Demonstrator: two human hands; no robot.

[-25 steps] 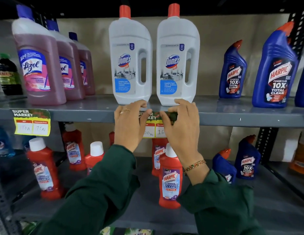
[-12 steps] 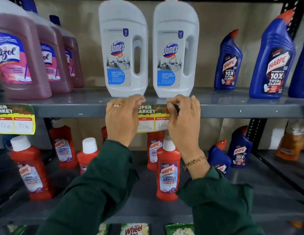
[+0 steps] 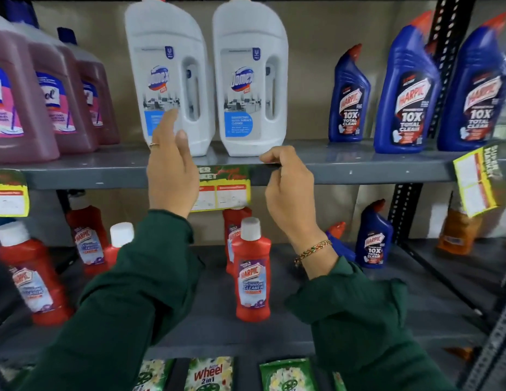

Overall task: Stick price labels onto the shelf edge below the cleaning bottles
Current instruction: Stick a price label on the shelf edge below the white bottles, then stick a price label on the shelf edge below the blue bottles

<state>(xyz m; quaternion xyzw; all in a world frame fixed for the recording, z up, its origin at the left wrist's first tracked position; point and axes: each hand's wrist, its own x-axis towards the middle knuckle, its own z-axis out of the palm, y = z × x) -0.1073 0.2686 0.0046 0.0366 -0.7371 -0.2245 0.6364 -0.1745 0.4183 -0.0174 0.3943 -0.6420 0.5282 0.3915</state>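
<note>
The yellow-and-green paper price label (image 3: 222, 187) sits on the grey metal shelf edge (image 3: 359, 174), directly below the two white plastic Domex bottles (image 3: 206, 77) with moulded handles. Its green top strip lies against the shelf lip and its yellow lower half hangs free below, in front of the red bathroom-cleaner bottles (image 3: 250, 270) on the lower shelf. The left hand (image 3: 171, 170) is lifted in front of the label's left end with fingers spread and loose, holding nothing. The right hand (image 3: 288, 182) is curled narrow just right of the label, thumb and forefinger pinched at the top of the shelf lip; whether they hold a scrap of backing or only press the metal cannot be told.

The label looks placed, so the step in hand is likely securing it. To do that well, a firm stroke along the green strip from middle to ends would seat the adhesive on the smooth painted steel, and the top edge should run level with the lip.

A matching label (image 3: 10, 193) is fixed below the pinkish translucent Lizol bottles (image 3: 51, 100) at the left. Another yellow label (image 3: 473, 182) at the right, below the glossy blue angled-neck Harpic bottles (image 3: 407, 88), hangs turned sideways and may need straightening
</note>
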